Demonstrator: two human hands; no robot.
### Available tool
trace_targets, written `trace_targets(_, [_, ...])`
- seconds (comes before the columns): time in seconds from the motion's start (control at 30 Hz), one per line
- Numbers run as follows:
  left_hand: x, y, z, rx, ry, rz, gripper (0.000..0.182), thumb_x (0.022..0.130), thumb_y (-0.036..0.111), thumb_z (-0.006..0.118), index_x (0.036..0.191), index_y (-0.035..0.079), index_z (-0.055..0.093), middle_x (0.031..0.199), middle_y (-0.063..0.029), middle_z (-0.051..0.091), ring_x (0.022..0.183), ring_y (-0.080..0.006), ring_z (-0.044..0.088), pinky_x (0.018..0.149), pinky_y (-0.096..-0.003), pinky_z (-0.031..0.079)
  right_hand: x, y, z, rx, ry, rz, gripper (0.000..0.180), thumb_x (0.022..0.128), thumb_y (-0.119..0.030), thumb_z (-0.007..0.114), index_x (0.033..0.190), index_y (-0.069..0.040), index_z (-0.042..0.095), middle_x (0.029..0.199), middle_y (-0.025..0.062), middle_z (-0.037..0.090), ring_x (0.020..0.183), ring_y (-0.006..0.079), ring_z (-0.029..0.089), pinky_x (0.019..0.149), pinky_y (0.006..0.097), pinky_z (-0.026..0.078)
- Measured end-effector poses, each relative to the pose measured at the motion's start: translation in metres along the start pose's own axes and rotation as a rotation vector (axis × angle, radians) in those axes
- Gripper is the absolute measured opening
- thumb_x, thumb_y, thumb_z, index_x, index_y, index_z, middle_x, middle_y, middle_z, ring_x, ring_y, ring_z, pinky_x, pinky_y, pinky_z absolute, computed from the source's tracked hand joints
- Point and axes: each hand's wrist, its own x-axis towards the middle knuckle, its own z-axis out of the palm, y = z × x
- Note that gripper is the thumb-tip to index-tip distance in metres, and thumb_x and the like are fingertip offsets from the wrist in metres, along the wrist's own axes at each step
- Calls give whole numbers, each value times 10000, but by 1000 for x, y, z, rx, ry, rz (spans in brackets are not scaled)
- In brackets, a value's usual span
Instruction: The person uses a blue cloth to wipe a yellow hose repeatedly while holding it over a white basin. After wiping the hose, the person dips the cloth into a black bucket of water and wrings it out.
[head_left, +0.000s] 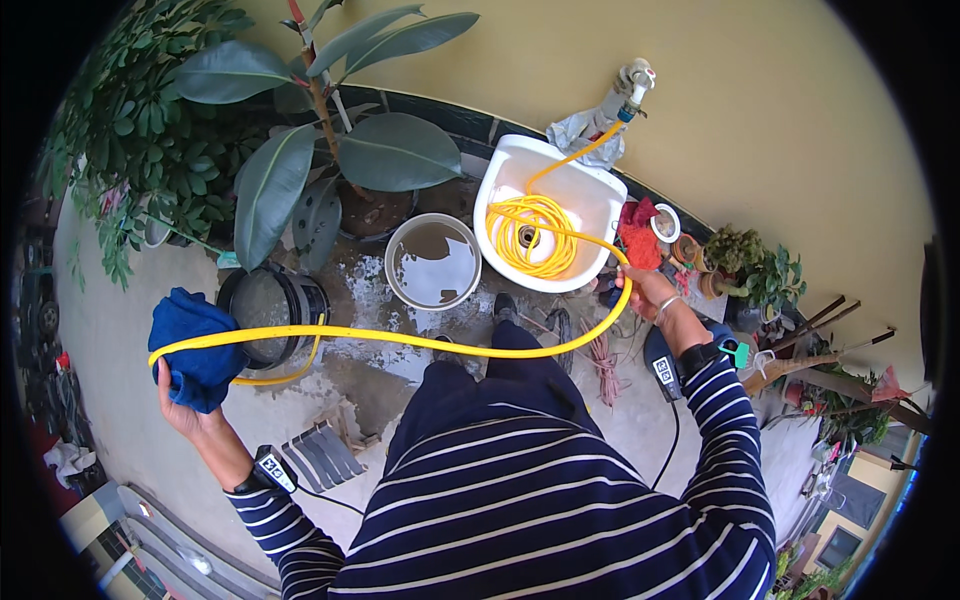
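Note:
My left hand (184, 409), at the left, holds a bunched blue cloth (191, 349) together with a yellow hose (360, 338); part of the fingers is hidden by the cloth. The hose stretches across in front of my legs to my right hand (646, 292), whose fingers are closed on it beside the white sink's right edge. From there it runs into the white sink (615, 196), where more of it lies coiled around the drain. Its other part rises to a wall tap (639, 79). Beyond the cloth, a hose length hangs down by a black bucket (319, 289).
A pale bucket of water (390, 281) stands left of the sink. Large potted plants (401, 152) fill the upper left. Small pots (684, 247), a red mesh (640, 246), a pink rope bundle (604, 360) and wooden sticks (814, 379) lie to the right. The floor is partly wet.

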Motion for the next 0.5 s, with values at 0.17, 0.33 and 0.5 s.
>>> trace_targets(0.17, [6, -5, -15, 38, -111, 58, 656, 1056, 292, 577, 1543, -74, 334, 1562, -260, 427, 1435, -410, 437, 1211, -568, 315, -16, -6, 30, 358, -409, -156, 156, 1004, -98, 634, 1132, -11, 637, 1122, 188, 751, 680, 103, 674, 625, 214, 570])
trace_targets(0.33, [21, -21, -33, 709, 301, 341, 325, 933, 175, 766, 1090, -104, 710, 1014, -155, 746, 868, -240, 711, 867, -359, 571, -8, 4, 38, 380, -447, -228, 184, 981, -77, 683, 1136, 22, 668, 1076, 175, 760, 682, 95, 694, 628, 177, 587])
trace_targets(0.5, [23, -30, -69, 1657, 487, 294, 285, 807, 132, 823, 912, -119, 738, 881, -183, 760, 768, -255, 718, 769, -368, 552, 22, 20, 12, -98, -30, 150, 143, 975, -78, 696, 1053, 42, 710, 870, 108, 774, 567, 59, 664, 527, 167, 577])
